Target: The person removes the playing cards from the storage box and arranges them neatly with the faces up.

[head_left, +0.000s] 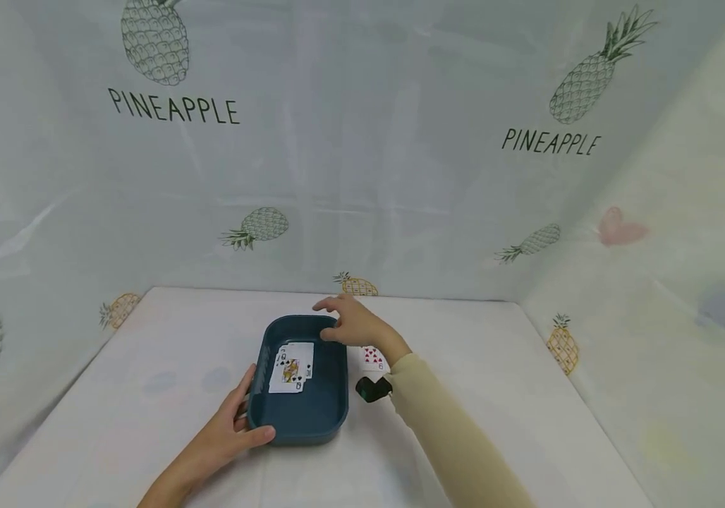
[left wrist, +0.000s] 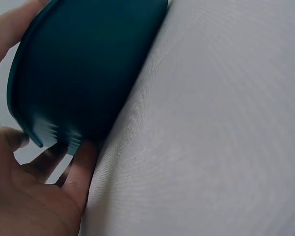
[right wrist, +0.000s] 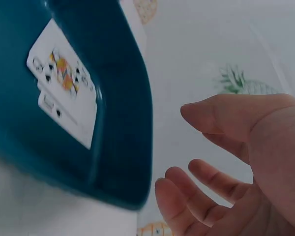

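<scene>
Head view: a dark-blue rounded-rectangular plastic tray [head_left: 302, 420] lies on the white cloth-covered bench [head_left: 496, 395], near its far edge. The left hand [head_left: 229, 427] grips its near-left corner, thumb over the rim, probably steadying it. Overlapping white playing cards [head_left: 290, 368] lie inside, toward the left wall. The right hand [head_left: 356, 323], empty, thumb and fingers parted, hovers by the far-right corner, wrist partly hiding a red-pipped white card [head_left: 372, 358].
</scene>
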`<state>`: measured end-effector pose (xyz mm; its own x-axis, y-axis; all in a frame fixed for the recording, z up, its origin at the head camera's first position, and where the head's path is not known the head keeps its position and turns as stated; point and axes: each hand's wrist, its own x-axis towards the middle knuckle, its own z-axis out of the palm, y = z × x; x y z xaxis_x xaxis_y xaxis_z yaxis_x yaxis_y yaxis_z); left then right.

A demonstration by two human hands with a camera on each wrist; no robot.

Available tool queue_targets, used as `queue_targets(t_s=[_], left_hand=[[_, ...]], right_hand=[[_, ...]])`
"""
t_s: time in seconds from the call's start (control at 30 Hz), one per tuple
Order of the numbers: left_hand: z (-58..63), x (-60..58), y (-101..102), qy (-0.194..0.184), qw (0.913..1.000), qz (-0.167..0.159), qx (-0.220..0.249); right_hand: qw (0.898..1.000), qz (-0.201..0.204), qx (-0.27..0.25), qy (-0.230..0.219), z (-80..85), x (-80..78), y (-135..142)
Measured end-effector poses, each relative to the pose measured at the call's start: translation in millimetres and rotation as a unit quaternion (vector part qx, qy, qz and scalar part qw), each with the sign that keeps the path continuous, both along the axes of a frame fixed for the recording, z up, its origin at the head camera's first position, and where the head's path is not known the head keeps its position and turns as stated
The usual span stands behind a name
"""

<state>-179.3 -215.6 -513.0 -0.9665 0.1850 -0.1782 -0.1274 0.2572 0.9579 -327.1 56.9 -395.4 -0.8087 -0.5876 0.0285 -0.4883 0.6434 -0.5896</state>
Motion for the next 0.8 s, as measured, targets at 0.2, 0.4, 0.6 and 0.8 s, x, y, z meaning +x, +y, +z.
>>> queue_targets(t_s=[0.2,0.4,0.6,0.8], left_hand=[[-0.1,0.4,-3.5,0.006,0.9999,-0.004,-0.008],[-1.0,1.7,-6.1,0.007,0.9999,-0.01,0.001],[0.6,0.7,-4.6,0.007,0.9999,-0.014,-0.002],[0.7,-1.2,-3.8,0.013,0.9995,-0.028,0.008]], right_hand=[[0.999,0.017,0.038,-0.021,-5.6,2.9,-44.2],[0.995,-0.009,0.089,-0.045,-21.1,9.9,-69.6],[0.991,-0.04,0.097,-0.08,-30.7,17.0,-77.6],[0.988,-0.069,0.101,-0.098,-38.8,21.4,-76.4]])
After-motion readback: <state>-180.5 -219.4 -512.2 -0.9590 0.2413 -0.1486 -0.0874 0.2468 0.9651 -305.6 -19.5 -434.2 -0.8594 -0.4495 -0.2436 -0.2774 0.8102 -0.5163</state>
